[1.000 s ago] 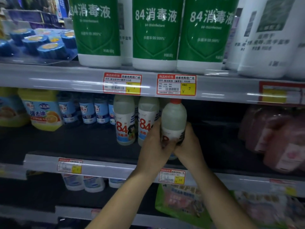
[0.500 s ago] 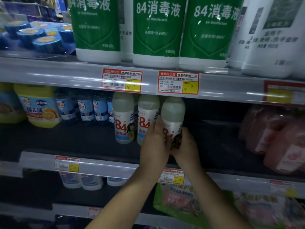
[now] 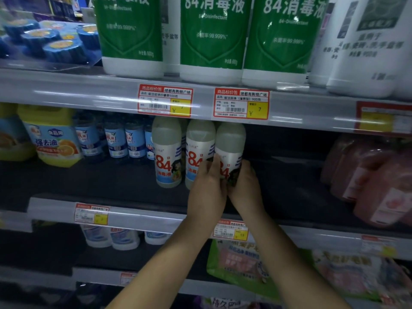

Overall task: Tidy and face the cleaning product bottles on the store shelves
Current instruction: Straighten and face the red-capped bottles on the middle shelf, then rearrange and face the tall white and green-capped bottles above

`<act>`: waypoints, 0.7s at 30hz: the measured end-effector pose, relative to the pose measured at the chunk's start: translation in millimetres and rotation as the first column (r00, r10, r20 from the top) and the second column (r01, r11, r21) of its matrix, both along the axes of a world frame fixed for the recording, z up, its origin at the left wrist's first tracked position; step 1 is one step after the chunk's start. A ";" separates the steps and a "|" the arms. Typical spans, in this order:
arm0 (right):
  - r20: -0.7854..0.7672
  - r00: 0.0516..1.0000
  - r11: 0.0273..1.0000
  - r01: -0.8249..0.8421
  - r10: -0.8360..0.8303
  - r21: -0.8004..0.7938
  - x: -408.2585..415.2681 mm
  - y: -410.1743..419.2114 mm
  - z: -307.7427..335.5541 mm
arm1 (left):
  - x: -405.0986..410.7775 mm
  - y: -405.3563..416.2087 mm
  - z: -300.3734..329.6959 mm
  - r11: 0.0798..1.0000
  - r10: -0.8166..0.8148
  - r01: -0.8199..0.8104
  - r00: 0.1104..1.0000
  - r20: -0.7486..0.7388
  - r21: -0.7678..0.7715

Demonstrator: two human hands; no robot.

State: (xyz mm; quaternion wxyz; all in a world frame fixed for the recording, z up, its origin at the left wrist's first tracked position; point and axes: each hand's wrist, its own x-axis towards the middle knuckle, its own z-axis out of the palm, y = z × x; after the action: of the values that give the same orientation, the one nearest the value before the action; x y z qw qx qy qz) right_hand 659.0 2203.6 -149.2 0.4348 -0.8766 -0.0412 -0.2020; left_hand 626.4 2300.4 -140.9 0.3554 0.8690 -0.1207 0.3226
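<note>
Together both hands [image 3: 227, 186] grip the 84 bottle [image 3: 230, 148].

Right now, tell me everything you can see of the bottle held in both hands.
The bottle is pale, translucent plastic with a rounded shoulder; its cap is hidden behind the price rail above. A white label wraps it, with a red 84 partly showing and blue stripes at the right edge. It stands upright on the dark middle shelf, third in a row, close against the neighbour bottle on its left. The left hand and right hand grip its lower half, covering the base.
</note>
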 end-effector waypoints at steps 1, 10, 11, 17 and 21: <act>-0.018 1.000 0.999 -0.017 0.017 0.027 -2.5 -0.1 1.7 | -1.0 1.2 1.7 1.000 -0.009 0.009 1.000 0.012 -0.007; 0.375 0.927 0.960 0.107 -0.002 -0.258 -57.1 -4.2 42.4 | -26.1 24.5 46.2 0.986 -0.162 0.150 0.967 0.196 0.077; 0.419 0.908 0.959 0.093 0.029 -0.268 -65.2 -3.7 49.5 | -31.5 25.9 53.3 0.983 -0.177 0.158 0.958 0.228 0.096; 0.651 0.746 0.970 0.029 0.139 -0.241 -105.1 -11.5 113.7 | -61.4 25.0 105.7 0.961 -0.266 0.206 0.867 0.422 0.182; 0.725 0.675 0.969 0.062 0.136 -0.239 -107.2 -22.4 161.5 | -57.9 26.9 150.9 0.956 -0.265 0.161 0.832 0.487 0.246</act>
State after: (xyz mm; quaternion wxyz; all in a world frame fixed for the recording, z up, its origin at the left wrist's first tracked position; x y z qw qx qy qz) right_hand 551.8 2181.2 12.3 0.2740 -0.7664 -0.2550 -0.5221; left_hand 568.5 2327.3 10.0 0.2571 0.7624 -0.3386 0.4878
